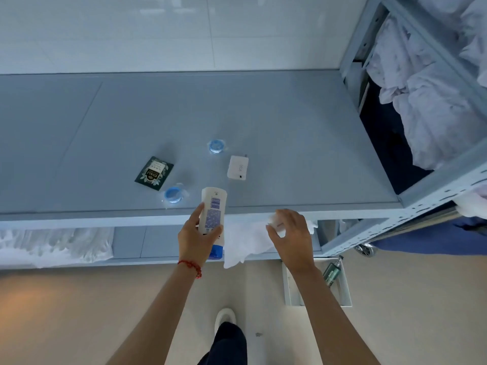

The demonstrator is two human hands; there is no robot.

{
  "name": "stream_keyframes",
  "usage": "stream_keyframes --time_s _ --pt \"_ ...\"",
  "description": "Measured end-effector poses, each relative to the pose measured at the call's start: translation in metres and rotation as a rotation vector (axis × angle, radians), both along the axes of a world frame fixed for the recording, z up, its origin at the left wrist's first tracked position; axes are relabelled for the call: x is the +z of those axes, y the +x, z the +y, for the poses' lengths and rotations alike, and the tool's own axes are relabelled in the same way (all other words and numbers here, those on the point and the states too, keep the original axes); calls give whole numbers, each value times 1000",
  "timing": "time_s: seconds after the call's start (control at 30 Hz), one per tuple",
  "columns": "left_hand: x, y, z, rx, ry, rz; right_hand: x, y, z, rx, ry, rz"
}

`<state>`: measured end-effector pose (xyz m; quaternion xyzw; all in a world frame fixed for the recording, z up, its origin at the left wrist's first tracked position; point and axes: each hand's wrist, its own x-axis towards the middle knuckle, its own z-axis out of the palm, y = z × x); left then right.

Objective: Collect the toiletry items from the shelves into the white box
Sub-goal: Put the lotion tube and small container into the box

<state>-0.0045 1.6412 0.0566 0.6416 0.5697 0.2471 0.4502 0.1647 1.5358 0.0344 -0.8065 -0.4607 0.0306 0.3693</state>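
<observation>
White bottle [213, 209] gripped in left hand [196, 237], right hand [290, 233] pinching perhaps a small white item, grey shelf [290, 122], beige floor [79, 312]

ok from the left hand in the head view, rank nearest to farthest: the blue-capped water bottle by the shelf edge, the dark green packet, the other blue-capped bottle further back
From the left hand:
1. Blue-capped bottle by the shelf edge, just up-left of the hand.
2. Dark green packet, further left and back.
3. Other blue-capped bottle, deepest on the shelf.
</observation>
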Motion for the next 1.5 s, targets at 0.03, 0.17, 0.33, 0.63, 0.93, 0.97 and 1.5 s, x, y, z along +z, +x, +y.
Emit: stream_keyframes --time_s 0.03,0.17,0.33,0.63,0.93,0.97,1.5 --pt "-1 0 -12 -4 7 8 0 2 -11 1 4 4" --pt "-6 10 -71 -10 -1 32 -5 15 -74 20 -14 46" --pt "-23 40 -145 -82 -13 71 -20 45 -160 -17 -91 75" --pt "-68 100 -207 -325 5 188 -63 80 -253 -194 -161 181" --pt "-185 164 -210 -587 143 215 -199 110 -271 -343 -165 175" --pt "-206 170 -209 -599 144 223 -219 114 -270 -357 -163 175" --pt "-574 252 -208 -751 124 271 -548 194 -268 -405 -227 113"
